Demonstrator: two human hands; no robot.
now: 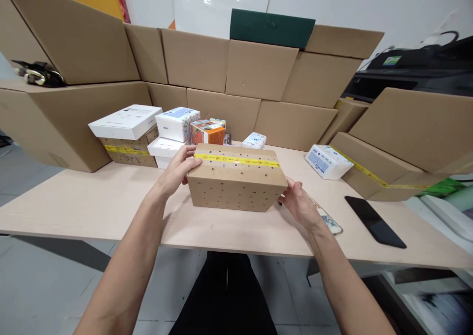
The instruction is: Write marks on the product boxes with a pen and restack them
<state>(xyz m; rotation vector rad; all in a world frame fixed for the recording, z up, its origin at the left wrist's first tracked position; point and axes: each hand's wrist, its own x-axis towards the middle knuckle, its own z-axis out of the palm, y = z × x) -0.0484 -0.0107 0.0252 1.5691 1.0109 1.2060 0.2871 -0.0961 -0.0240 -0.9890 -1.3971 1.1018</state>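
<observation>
**Two-handed hold on a dotted carton [236,194], gripped from both ends**

The table [81,197] bore the arrangement, with cardboard panels [262,69] upright along its far side. The dotted carton occupied the table's middle, toward the near edge (whether its underside met the tabletop could not be told). The left hand [179,170] was clamped on the end facing the table's left, thumb above and fingers curled down, partly hidden. The right hand [300,206] held the end facing the table's right, lower down, its fingertips against the corner and partly out of sight. With grips at unequal heights, even inward pressure was judged best, the lower hand bearing weight and the upper one checking any tilt. A tissue pack [328,161] sat toward the table's right, and a dark phone [375,221] lay nearer its right front. Between the phone and the table's middle, a patterned flat item [328,220] lay just beside the right wrist; keeping that wrist raised seemed prudent. Narrowest was the yellow tape [238,160], running lengthwise across the carton's top; the left thumb, resting at its end, was best kept from peeling it.
</observation>
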